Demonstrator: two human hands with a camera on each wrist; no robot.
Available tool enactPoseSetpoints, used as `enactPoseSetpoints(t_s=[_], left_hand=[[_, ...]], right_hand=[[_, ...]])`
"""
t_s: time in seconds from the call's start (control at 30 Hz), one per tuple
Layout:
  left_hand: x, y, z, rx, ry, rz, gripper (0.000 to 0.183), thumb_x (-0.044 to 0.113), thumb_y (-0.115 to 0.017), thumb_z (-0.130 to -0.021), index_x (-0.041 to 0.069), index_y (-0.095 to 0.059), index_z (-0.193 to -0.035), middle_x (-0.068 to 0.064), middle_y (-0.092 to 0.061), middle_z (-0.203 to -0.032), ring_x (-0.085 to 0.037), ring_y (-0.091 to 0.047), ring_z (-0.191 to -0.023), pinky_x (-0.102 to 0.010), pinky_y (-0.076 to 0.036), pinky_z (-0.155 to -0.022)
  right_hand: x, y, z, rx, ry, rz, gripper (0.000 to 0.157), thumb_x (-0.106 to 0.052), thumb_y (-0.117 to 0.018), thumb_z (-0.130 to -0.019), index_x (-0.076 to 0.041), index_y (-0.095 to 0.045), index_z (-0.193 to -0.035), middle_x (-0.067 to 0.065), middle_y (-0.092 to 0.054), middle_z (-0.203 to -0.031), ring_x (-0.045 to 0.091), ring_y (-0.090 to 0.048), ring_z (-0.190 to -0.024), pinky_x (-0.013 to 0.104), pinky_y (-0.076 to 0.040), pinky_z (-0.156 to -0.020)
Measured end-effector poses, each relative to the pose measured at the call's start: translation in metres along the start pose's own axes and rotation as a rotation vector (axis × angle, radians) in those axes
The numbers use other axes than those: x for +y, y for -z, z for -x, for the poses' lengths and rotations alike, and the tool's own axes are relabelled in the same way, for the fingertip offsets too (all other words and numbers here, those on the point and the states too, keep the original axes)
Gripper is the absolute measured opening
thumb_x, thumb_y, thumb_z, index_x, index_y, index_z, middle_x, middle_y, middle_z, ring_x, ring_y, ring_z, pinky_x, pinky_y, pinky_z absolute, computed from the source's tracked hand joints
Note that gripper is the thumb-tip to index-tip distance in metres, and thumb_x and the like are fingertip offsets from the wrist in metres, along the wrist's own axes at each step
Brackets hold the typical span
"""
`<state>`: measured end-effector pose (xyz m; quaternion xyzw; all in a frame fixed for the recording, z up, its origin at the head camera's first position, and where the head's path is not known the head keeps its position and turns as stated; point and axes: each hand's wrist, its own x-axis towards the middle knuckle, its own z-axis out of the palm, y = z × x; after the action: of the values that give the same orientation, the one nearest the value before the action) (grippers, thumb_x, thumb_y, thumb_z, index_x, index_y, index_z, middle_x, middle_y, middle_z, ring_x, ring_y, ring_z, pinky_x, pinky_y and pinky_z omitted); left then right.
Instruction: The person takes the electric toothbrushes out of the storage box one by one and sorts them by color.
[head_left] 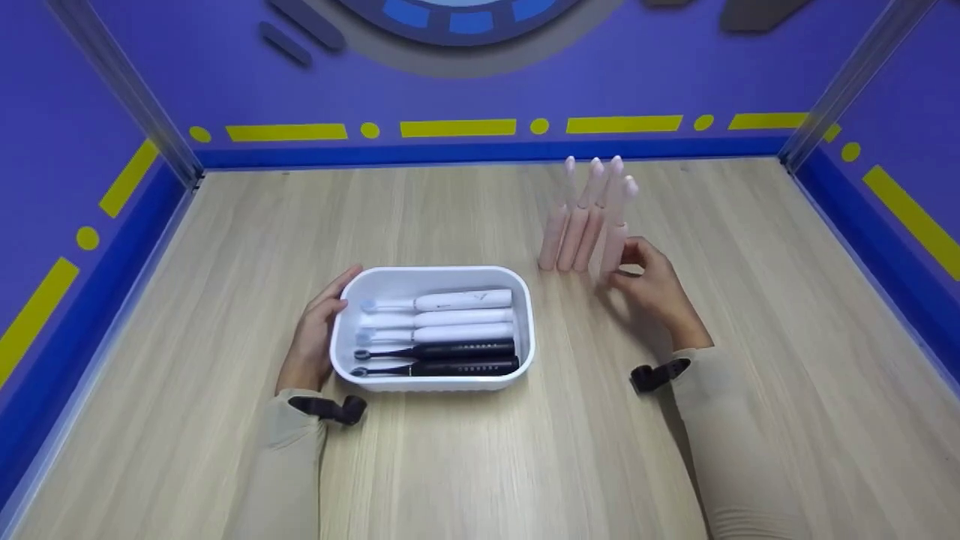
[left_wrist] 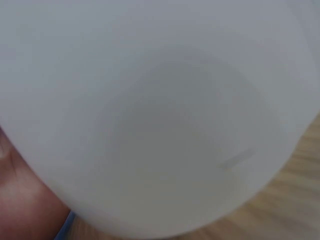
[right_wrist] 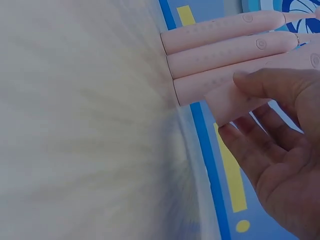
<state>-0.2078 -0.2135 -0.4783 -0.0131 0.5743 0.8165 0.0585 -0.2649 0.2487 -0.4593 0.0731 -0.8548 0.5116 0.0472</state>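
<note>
Left of centre in the head view stands a white plastic bin [head_left: 433, 385] with white electric toothbrushes [head_left: 463, 317] and black electric toothbrushes [head_left: 465, 350] lying side by side in it. My left hand [head_left: 313, 341] rests against the bin's left wall, fingers stretched along the outside. In the left wrist view the bin's wall [left_wrist: 165, 130] fills most of the picture. My right hand [head_left: 656, 289] pinches the lower handle of a pink electric toothbrush [right_wrist: 230, 102] between thumb and fingers. Just left of it, three more pink electric toothbrushes [head_left: 576, 240] stand upright in a row, heads up.
All of this is on a light wood tabletop [head_left: 480, 465]. Blue-purple panels with yellow marks enclose it at the back [head_left: 465, 97] and both sides. A small black wrist camera [head_left: 652, 376] sits on each sleeve.
</note>
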Motion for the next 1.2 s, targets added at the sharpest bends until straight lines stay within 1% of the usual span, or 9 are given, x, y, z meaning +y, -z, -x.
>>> enactPoseSetpoints(t_s=[0.13,0.23,0.37,0.53,0.77,0.83,0.93,1.03,1.2], left_hand=[[0.001,0.000,0.000,-0.001,0.008,-0.013,0.058,-0.001,-0.025,-0.092,0.005,-0.033,-0.149,-0.001,-0.028,-0.158,-0.011,-0.024,-0.145,-0.029,-0.016,-0.121],[0.000,0.000,0.001,0.001,0.005,-0.012,0.058,-0.001,-0.025,-0.092,0.005,-0.033,-0.149,-0.001,-0.028,-0.158,-0.010,-0.023,-0.145,-0.029,-0.016,-0.121],[0.000,0.001,0.001,-0.004,-0.014,-0.001,0.058,-0.001,-0.024,-0.091,0.003,-0.033,-0.149,-0.004,-0.027,-0.159,-0.011,-0.024,-0.145,-0.027,-0.019,-0.119],[-0.001,0.002,0.001,-0.008,-0.020,0.012,0.058,-0.002,-0.024,-0.091,0.002,-0.032,-0.148,-0.006,-0.026,-0.159,-0.013,-0.025,-0.144,-0.027,-0.020,-0.119],[-0.001,0.000,0.000,0.000,-0.015,-0.015,0.057,-0.001,-0.025,-0.092,0.003,-0.034,-0.148,-0.003,-0.029,-0.158,-0.012,-0.024,-0.145,-0.028,-0.018,-0.120],[-0.001,0.000,0.001,0.007,-0.017,-0.019,0.057,0.000,-0.025,-0.092,0.003,-0.034,-0.148,-0.003,-0.030,-0.157,-0.012,-0.025,-0.145,-0.028,-0.018,-0.120],[-0.001,0.000,0.001,0.009,-0.017,-0.022,0.057,0.000,-0.026,-0.091,0.004,-0.034,-0.148,-0.003,-0.030,-0.157,-0.012,-0.025,-0.145,-0.029,-0.018,-0.120],[-0.001,-0.001,0.000,0.011,-0.015,-0.021,0.057,0.000,-0.026,-0.091,0.004,-0.035,-0.148,-0.003,-0.030,-0.157,-0.013,-0.025,-0.145,-0.029,-0.018,-0.120],[-0.002,-0.001,0.001,0.020,-0.016,-0.021,0.057,0.000,-0.027,-0.091,0.004,-0.035,-0.148,-0.002,-0.030,-0.158,-0.013,-0.024,-0.146,-0.029,-0.017,-0.120]], right_hand=[[0.004,0.003,0.000,0.037,-0.051,0.020,0.043,0.000,-0.067,-0.081,0.004,-0.050,-0.119,0.013,-0.059,-0.109,0.018,-0.055,-0.104,0.039,-0.045,-0.098],[0.006,0.004,-0.001,0.034,-0.104,0.035,0.048,-0.003,-0.068,-0.081,0.003,-0.046,-0.122,0.015,-0.057,-0.114,0.026,-0.054,-0.111,0.038,-0.043,-0.096],[0.005,0.004,-0.003,0.025,-0.160,0.028,0.054,-0.006,-0.071,-0.081,0.004,-0.043,-0.126,0.019,-0.055,-0.119,0.031,-0.053,-0.115,0.035,-0.044,-0.095],[0.003,0.002,-0.006,0.015,-0.191,0.023,0.058,-0.007,-0.073,-0.080,0.005,-0.041,-0.127,0.019,-0.054,-0.119,0.030,-0.055,-0.113,0.030,-0.044,-0.092],[0.002,0.000,-0.012,0.022,-0.192,0.023,0.057,-0.004,-0.071,-0.080,0.004,-0.042,-0.128,0.021,-0.053,-0.121,0.031,-0.054,-0.114,0.036,-0.045,-0.097],[0.002,-0.001,-0.014,0.020,-0.192,0.026,0.056,-0.004,-0.070,-0.080,0.005,-0.042,-0.127,0.020,-0.054,-0.121,0.030,-0.055,-0.112,0.033,-0.046,-0.095],[0.002,-0.002,-0.018,0.018,-0.192,0.033,0.054,-0.003,-0.069,-0.079,0.005,-0.043,-0.125,0.018,-0.055,-0.117,0.027,-0.057,-0.108,0.024,-0.047,-0.088],[0.002,-0.003,-0.020,0.017,-0.193,0.045,0.053,-0.003,-0.070,-0.079,0.005,-0.043,-0.124,0.016,-0.055,-0.114,0.024,-0.057,-0.104,0.017,-0.047,-0.082],[0.005,-0.004,-0.024,0.000,-0.197,0.049,0.052,-0.004,-0.070,-0.080,0.004,-0.043,-0.124,0.017,-0.055,-0.117,0.025,-0.056,-0.106,0.020,-0.047,-0.085]])
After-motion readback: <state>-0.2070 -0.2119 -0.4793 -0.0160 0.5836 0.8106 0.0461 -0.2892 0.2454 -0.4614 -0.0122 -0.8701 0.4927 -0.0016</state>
